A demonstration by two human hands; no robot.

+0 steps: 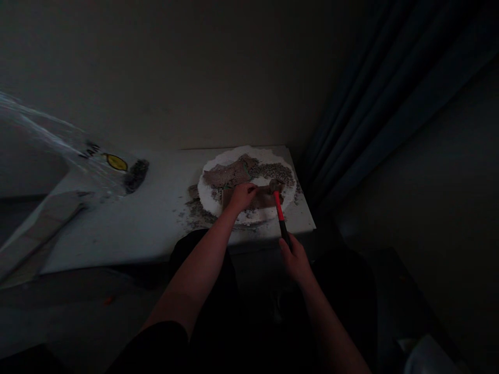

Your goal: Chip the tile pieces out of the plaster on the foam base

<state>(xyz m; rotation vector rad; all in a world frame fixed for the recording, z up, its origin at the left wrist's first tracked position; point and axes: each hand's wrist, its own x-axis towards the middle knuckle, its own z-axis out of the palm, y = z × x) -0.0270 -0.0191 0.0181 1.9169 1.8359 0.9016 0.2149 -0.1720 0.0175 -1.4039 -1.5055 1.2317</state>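
Observation:
My right hand [295, 254] is wrapped round the black grip of a hammer [279, 205] with a red shaft. The hammer's head rests on or just above the right end of a flat brown slab [263, 200], possibly a tile or board. My left hand [244, 196] lies at the slab's left part, fingers bent together in a pinch; what sits between them is too small and dark to make out. Under the slab spreads a white, ragged-edged round sheet [212, 205]. Behind my left hand, a larger rough brown piece [224, 175] lies beside crushed grey-brown bits [275, 171].
The white table [156, 218] carries loose crumbs left of the sheet. A clear plastic bag [97, 156] with a yellow label and dark bits at its bottom stands at the left. A flat panel [42, 228] lies at the table's left end. Dark curtains [374, 93] hang at right.

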